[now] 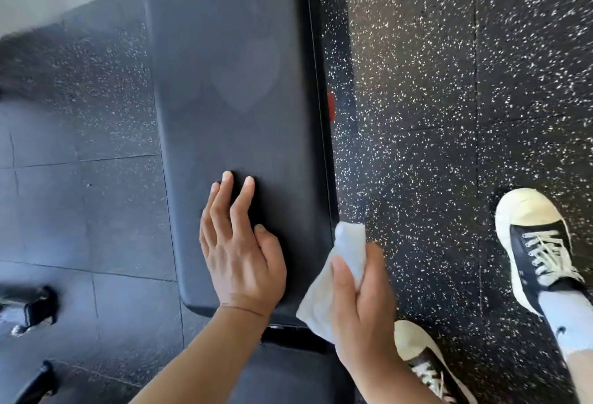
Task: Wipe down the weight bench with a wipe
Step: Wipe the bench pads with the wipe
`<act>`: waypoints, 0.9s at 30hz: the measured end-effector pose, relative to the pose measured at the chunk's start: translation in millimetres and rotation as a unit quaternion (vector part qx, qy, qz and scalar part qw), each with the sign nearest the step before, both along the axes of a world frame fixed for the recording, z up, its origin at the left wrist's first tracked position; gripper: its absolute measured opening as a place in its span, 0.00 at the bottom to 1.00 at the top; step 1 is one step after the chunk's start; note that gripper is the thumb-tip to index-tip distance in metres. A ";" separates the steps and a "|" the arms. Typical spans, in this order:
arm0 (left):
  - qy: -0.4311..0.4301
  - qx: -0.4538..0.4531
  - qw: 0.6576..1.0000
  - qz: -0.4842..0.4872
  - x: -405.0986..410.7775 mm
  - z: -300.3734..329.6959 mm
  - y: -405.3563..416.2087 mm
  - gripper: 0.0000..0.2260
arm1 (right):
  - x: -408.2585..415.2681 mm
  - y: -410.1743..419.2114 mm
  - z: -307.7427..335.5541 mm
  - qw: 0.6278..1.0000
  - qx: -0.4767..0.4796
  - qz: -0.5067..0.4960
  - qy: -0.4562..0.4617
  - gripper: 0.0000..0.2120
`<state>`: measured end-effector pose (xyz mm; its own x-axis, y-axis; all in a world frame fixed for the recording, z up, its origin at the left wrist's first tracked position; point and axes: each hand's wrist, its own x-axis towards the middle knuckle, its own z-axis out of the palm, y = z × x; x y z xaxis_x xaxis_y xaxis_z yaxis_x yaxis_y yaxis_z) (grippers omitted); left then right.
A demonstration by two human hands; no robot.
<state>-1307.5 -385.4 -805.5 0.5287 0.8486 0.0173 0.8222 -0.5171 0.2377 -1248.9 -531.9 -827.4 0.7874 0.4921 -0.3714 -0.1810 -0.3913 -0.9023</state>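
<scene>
The bench pad [231, 66] lies bare from its far end to the left hand [239, 252], which rests flat near the near edge, blocking there.

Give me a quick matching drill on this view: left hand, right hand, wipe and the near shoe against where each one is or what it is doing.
Column one:
1. left hand
2. right hand
3. wipe
4. near shoe

Column two:
A. white, off the right edge of the bench pad
B. flat on the pad, fingers straight
C. on the speckled floor, just behind the right hand
D. pinching the white sheet

Pairs: 1-B, 2-D, 3-A, 4-C
</scene>
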 end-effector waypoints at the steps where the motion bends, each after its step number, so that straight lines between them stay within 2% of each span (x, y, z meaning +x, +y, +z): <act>1: 0.000 -0.001 1.000 0.001 0.0 1.0 -0.7 0.30 | 0.1 2.0 0.5 1.000 -0.006 -0.004 -0.003 0.06; 4: -0.002 -0.005 1.000 -0.001 2.2 3.1 -1.8 0.29 | 19.3 25.6 0.9 1.000 0.000 -0.018 0.002 0.07; 11: 0.000 -0.003 1.000 -0.001 1.3 1.3 -1.8 0.29 | 131.5 152.6 -2.3 0.996 0.030 -0.065 -0.054 0.06; 16: -0.002 -0.003 1.000 -0.002 -1.0 -0.1 0.0 0.29 | 133.6 150.8 0.1 0.988 0.037 -0.035 -0.144 0.06; 18: -0.003 -0.005 1.000 -0.003 -2.7 -0.6 -0.2 0.29 | 113.6 126.3 7.6 0.973 0.045 0.029 -0.225 0.08; 22: 0.012 -0.001 1.000 0.005 -3.2 -0.8 0.8 0.29 | 73.9 99.4 21.5 0.904 0.030 0.247 -0.349 0.13; 25: 0.024 -0.009 1.000 0.014 -2.2 -0.5 0.8 0.31 | 73.5 104.4 25.3 0.866 -0.026 0.319 -0.385 0.09; 27: 0.025 -0.015 0.999 0.016 -2.8 -0.6 1.4 0.28 | 88.4 116.8 27.2 0.837 -0.023 0.355 -0.416 0.09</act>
